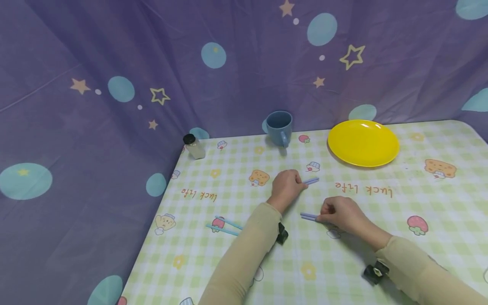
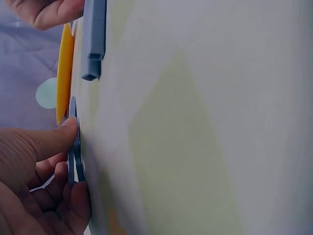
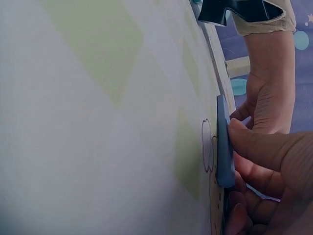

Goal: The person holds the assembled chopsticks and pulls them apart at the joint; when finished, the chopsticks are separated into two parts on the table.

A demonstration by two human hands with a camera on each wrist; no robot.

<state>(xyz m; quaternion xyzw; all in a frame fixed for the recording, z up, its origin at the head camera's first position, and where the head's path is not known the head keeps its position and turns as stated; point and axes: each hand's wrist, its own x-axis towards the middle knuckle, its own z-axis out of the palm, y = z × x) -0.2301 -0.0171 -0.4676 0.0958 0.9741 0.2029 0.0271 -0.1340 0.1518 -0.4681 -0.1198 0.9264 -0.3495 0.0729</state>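
Here near the centre of the frame, the left hand [image 1: 286, 188] pinches one pair of bluish-purple sticks [image 1: 311, 181] between thumb and fingers, their ends poking out to the right. Just below and to the right, the right hand [image 1: 347, 214] pinches a second bluish-purple pair [image 1: 309, 217], and this one points left! The two pairs lie near each other without touching, low over the checked tablecloth [image 1: 152, 271]; whether they rest on it, I cannot tell.

Left of centre, two light-blue sticks [image 1: 224, 229] lie side by side, slightly apart, their right ends running behind the left sleeve [image 1: 244, 250]. Up at top centre of the table stands a blue mug [image 1: 280, 127], handle towards us; a yellow plate [image 1: 363, 143] sits at upper right, and a black-capped shaker [image 1: 195, 148] at upper left, all before the purple curtain [image 1: 244, 93].
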